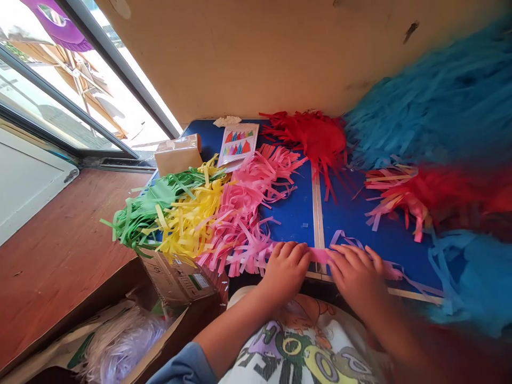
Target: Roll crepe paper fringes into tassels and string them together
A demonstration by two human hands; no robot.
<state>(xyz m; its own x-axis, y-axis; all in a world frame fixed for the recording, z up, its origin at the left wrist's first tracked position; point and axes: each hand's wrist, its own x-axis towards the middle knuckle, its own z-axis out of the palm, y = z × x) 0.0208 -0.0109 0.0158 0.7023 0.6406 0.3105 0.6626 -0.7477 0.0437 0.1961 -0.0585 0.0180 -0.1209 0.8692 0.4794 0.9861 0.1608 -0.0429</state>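
one pink strip (319, 255) runs between both hands at the near edge of a blue table (348, 216). the left hand (288, 258) grips it with fingers pressed together; the right hand (356, 269) holds the other side, fingers bent and slightly apart. below left, an open cardboard box (172, 336) holds pale lilac and beige fringe (128, 341). a small taped box (178, 156) sits near green fringe (154, 200), its contents hidden.
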